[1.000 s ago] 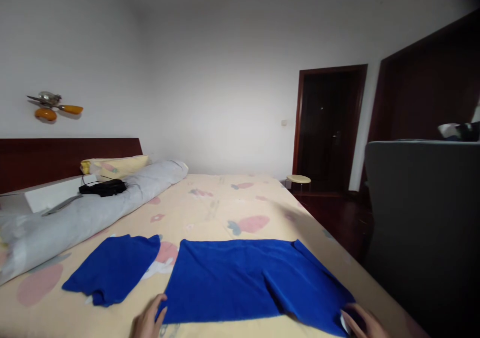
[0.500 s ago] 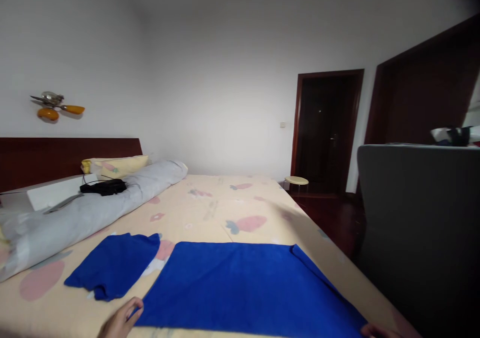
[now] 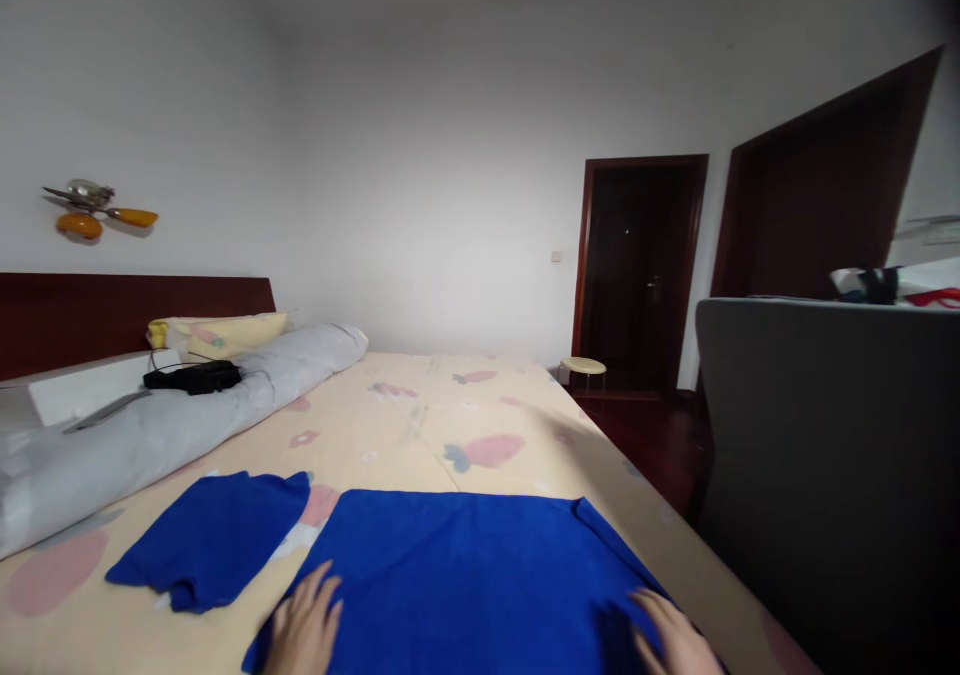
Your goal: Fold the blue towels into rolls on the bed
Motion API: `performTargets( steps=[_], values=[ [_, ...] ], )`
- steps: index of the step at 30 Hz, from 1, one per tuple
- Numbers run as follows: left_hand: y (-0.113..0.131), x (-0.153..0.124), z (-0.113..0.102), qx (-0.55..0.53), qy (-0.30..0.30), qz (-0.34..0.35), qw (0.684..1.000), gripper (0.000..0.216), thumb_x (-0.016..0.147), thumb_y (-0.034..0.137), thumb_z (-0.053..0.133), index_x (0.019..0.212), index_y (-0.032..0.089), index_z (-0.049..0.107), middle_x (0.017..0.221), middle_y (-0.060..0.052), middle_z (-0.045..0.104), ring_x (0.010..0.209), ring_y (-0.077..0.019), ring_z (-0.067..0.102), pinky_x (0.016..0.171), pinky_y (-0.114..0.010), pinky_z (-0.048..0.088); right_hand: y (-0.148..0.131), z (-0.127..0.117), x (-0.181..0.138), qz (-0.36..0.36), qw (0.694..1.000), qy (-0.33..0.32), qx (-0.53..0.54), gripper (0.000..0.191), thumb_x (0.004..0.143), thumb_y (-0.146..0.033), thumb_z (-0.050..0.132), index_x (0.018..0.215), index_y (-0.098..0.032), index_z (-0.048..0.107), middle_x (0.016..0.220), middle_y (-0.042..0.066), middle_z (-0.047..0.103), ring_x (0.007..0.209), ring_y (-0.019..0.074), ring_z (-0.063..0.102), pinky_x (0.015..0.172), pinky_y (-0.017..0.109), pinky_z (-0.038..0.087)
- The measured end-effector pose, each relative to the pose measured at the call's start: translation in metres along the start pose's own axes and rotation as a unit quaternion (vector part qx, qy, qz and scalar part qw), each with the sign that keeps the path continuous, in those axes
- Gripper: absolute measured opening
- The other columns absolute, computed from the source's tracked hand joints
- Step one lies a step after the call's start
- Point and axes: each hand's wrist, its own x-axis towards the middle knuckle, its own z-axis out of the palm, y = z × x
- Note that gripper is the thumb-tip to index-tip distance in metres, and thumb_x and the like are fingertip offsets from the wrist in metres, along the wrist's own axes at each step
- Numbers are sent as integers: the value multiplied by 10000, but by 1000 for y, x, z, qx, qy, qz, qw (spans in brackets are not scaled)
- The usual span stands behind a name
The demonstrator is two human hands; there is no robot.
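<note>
A large blue cloth (image 3: pixel 465 575) lies flat on the bed's yellow patterned sheet (image 3: pixel 420 425), close to the near edge. My left hand (image 3: pixel 304 630) rests flat on its left part with fingers stretched out. On the cloth's right end my right hand (image 3: pixel 671 635) also lies flat, fingers spread. A smaller folded blue cloth (image 3: pixel 210 535) sits on the sheet just left of the large one, untouched.
A rolled grey quilt (image 3: pixel 180 415) with a black object (image 3: pixel 191 377) on it runs along the left, before a dark headboard (image 3: pixel 112 305) and a yellow pillow (image 3: pixel 217 332). A grey chair back (image 3: pixel 825 455) stands right of the bed. A small stool (image 3: pixel 583 367) sits by the dark doorway (image 3: pixel 637 265).
Both hands were at the cloth's near corners, pulling it toward me; now they lie flat on top of it. The crease on the right has gone. The view shifted slightly right.
</note>
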Motion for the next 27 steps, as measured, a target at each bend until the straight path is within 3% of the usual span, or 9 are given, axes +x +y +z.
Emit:
performTargets(
  steps=[3,6,8,10,14,18,22,25,27],
  values=[
    [83,17,11,-65,-53,120,989,529,947,296,228,1417,242,465,1549,-13,349,1423,-187,311,1136,-375,310,-98,40,14,-59,988,-126,68,612,869,-570,382,1311,-191,571,1414,116,521,1311,280,477,1115,434,368],
    [147,33,26,-76,-142,166,973,597,923,275,266,1513,184,274,1591,-27,213,1466,-194,188,1178,-405,228,-172,79,25,-121,958,-232,116,651,904,-602,368,1442,-239,414,1528,76,359,1411,259,327,1161,431,282],
    [169,44,34,-61,-188,168,966,630,902,271,287,1521,168,241,1597,-37,170,1476,-209,135,1192,-430,174,-196,98,33,-140,945,-271,117,654,921,-604,331,1473,-254,352,1547,73,310,1434,257,270,1168,460,250],
    [173,56,39,-47,-215,157,963,629,910,329,286,1519,177,248,1596,-48,167,1476,-221,123,1193,-451,153,-199,111,42,-144,943,-285,91,655,927,-609,307,1477,-253,342,1550,80,294,1441,254,248,1170,473,231],
    [137,84,41,-26,-203,106,973,614,927,499,273,1497,273,308,1594,-38,187,1474,-248,136,1173,-516,151,-155,116,70,-107,964,-243,-6,682,913,-638,301,1444,-224,409,1542,96,302,1442,254,240,1176,463,203],
    [72,114,38,-3,-190,10,982,617,941,501,223,1503,255,283,1591,-51,203,1470,-244,158,1158,-535,157,-71,101,101,-24,979,-179,-92,663,907,-599,315,1426,-205,439,1531,100,325,1434,247,262,1164,459,235],
    [21,133,34,23,-202,-34,978,608,943,503,228,1504,273,267,1599,-48,177,1474,-238,144,1154,-545,141,18,72,124,40,974,-162,-153,686,884,-590,306,1437,-199,419,1524,107,349,1407,264,329,1141,496,273],
    [4,139,33,43,-193,-37,980,597,946,499,239,1506,292,253,1605,-44,159,1477,-220,130,1155,-537,133,63,50,132,79,968,-158,-179,682,868,-588,315,1431,-221,430,1527,99,345,1417,278,300,1115,533,305],
    [3,141,35,49,-184,-48,981,590,949,484,235,1506,290,253,1605,-53,160,1475,-220,143,1150,-543,145,73,39,134,90,962,-161,-202,663,869,-571,329,1420,-223,448,1520,95,364,1416,287,302,1101,548,318]
  ],
)
